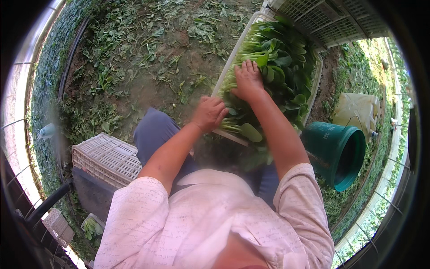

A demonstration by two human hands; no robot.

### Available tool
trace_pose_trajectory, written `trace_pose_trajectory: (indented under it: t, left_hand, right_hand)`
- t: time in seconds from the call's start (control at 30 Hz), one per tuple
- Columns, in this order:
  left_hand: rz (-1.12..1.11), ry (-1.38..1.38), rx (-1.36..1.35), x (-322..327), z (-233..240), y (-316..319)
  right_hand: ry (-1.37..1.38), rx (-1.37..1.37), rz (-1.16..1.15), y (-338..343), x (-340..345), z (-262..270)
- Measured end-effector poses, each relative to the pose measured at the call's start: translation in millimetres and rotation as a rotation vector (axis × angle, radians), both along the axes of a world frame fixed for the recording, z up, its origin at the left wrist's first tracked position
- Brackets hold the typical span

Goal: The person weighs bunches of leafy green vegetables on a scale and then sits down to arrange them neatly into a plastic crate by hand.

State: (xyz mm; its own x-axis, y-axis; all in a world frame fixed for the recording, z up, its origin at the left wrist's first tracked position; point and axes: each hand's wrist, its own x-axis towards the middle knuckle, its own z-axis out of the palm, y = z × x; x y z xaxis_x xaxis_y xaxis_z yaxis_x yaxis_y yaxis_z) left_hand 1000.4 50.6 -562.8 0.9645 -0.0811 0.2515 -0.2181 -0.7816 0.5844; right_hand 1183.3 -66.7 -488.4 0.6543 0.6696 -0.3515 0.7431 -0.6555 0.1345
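A long pale plastic crate (231,60) in front of me is packed with leafy greens (282,60), their light stems towards its left side and dark leaves towards the right. My right hand (249,79) lies flat on top of the greens near the crate's middle, fingers a little apart. At the near left corner is my left hand (210,113), its fingers curled over the crate's edge beside a few stems; whether it grips the rim or stems is not plain. One broad leaf (251,132) lies at the near end of the crate.
A green bucket (331,154) lies tipped on its side at the right, next to a yellowish plastic jerrycan (356,109). Another slatted crate (107,156) stands left of my knee. Open crates (332,20) rise at the upper right. Loose leaves litter the soil (161,70).
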Motion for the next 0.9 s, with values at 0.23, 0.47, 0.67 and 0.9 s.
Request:
trace_pose_trajectory:
  t: [0.23,0.47,0.67,0.9]
  left_hand:
    - [0.022,-0.074,-0.030,-2.7,-11.2,-4.7]
    - [0.022,-0.086,-0.011,-3.9,-16.6,-2.0]
    - [0.034,-0.149,-0.014,0.3,-12.7,-4.6]
    - [0.045,-0.103,-0.013,-3.8,-12.1,-3.9]
  right_hand:
    - [-0.216,0.199,0.185,-29.0,-11.0,-39.7]
    - [0.034,0.324,0.030,-17.6,-18.2,-0.5]
    - [0.035,0.123,0.039,-4.5,-3.9,-2.5]
    - [0.060,0.075,0.214,6.3,-7.8,23.5]
